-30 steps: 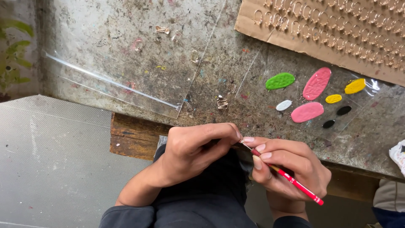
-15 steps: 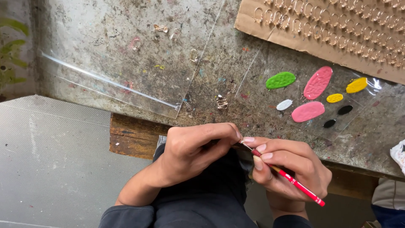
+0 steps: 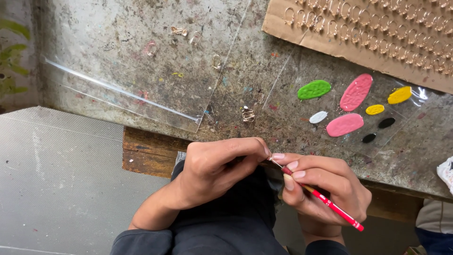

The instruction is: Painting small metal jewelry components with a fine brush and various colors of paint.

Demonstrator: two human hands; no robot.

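Brush (image 3: 325,201), thin with a red handle, is gripped by the right hand (image 3: 325,189); fingers (image 3: 302,165) are closed around the handle near the tip, which is aimed at the left hand (image 3: 219,167). Left fingers (image 3: 245,146) are pinched shut against the thumb at the brush tip; whatever is held there is hidden, so it cannot be told. Both hands are kept just below the front edge of the counter (image 3: 118,56), over a dark-clothed lap. Paint blobs are laid on a clear sheet (image 3: 283,80) well above the right hand: green blob (image 3: 314,89), two pink blobs (image 3: 356,92), white blob (image 3: 318,116), two yellow blobs (image 3: 399,95), two black blobs (image 3: 386,123). Cardboard (image 3: 302,28) with rows of small metal rings is seen at top right. Loose rings (image 3: 248,114) are scattered on the counter, one cluster just above the hands. A second clear sheet (image 3: 141,89) is lying at left. Wooden block (image 3: 151,151) is seen under the counter edge, beside the left hand.
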